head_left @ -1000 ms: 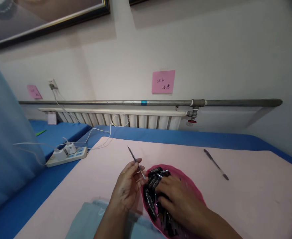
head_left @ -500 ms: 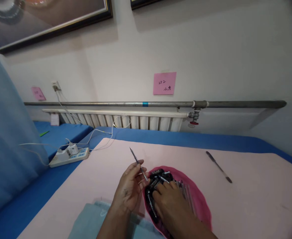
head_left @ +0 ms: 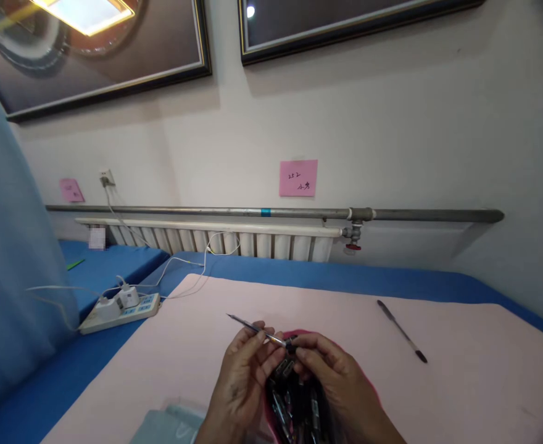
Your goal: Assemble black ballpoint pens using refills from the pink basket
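My left hand (head_left: 241,376) pinches a slim pen (head_left: 252,324) with a pointed tip, which slants up to the left. At the pen's other end, my right hand (head_left: 334,376) has its fingers closed on a small black piece (head_left: 290,346). That piece meets or nearly meets the pen's end; I cannot tell whether they are joined. Below both hands is a pink basket (head_left: 268,414) holding many glossy black pieces (head_left: 294,401). Part of the basket is hidden by my right hand and forearm.
A dark, thin pen-like stick (head_left: 402,331) lies to the right on the pink sheet (head_left: 466,370). Folded light-blue cloth (head_left: 165,425) is at front left. A power strip (head_left: 118,314) with white cables sits at the left, near a blue curtain (head_left: 16,246). A radiator (head_left: 248,242) lines the wall.
My right hand has come up out of the basket with a small black piece and met the pen's end. The pen has tilted flatter. The camera view has tipped upward.
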### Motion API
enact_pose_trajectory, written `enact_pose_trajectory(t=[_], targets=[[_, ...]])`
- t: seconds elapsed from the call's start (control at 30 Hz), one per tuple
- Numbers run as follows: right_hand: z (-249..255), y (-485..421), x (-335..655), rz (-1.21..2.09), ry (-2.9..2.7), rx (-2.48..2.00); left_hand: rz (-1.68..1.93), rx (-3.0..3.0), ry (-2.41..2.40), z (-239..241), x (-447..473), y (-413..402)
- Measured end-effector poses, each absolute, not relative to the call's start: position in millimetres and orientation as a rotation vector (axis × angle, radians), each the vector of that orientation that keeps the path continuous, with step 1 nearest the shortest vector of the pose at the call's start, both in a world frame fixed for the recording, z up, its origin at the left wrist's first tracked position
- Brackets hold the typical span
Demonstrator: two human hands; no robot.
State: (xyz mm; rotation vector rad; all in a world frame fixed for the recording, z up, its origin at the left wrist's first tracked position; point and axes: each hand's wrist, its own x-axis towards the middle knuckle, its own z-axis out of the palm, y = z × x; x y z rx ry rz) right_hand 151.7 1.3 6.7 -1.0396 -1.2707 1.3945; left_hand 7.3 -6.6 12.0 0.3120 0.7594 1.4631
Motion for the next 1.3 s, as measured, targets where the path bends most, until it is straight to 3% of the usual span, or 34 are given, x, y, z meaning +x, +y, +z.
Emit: enact_pose_trajectory(t=[0.77,1.07,1.3], targets=[[9.2,-1.9,149.9,1.344,-1.187,-1.019,1.504,0.321,0.723,9.3,22.1,-11.3],[11.6,-3.8,155.9,0.877,-1.697,-1.117,1.516,0.325,0.737,5.4,25.3,-11.3],[12.9,-3.4,159.5,0.770,-1.894,-1.159,1.468,0.346,0.718,4.2,24.9,-11.8]])
